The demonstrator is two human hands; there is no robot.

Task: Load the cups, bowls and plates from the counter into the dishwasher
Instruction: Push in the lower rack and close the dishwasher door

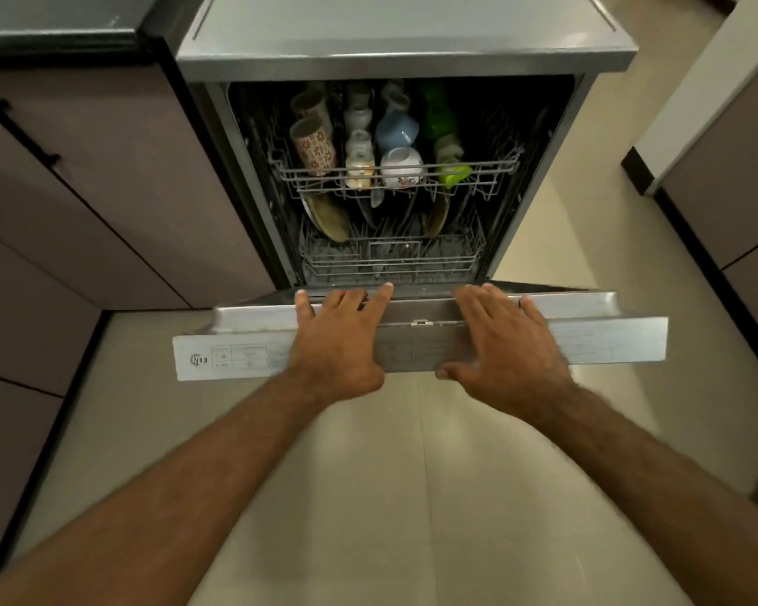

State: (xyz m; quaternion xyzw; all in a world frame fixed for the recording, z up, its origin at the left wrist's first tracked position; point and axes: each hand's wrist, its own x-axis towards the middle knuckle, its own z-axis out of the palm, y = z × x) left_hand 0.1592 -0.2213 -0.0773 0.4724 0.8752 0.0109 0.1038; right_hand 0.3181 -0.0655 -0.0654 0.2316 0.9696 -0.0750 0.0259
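Note:
The dishwasher (405, 59) stands open, its door (609, 338) partly lowered toward me. My left hand (338, 338) lies flat on the door's top edge with fingers spread and straight. My right hand (506, 343) rests on the same edge to the right, fingers straight, thumb under the front face. The upper rack (491, 168) carries a patterned cup (314, 146), small pale cups (359, 159), a blue cup (397, 129), a white bowl (401, 166) and green cups (445, 142). Brown plates (329, 218) stand in the lower rack (456, 255).
Brown cabinet fronts (84, 190) with a black handle run along the left. A dark counter (53, 32) sits at top left. More cabinets (727, 177) stand at the right. Beige tiled floor (412, 496) spreads below the door.

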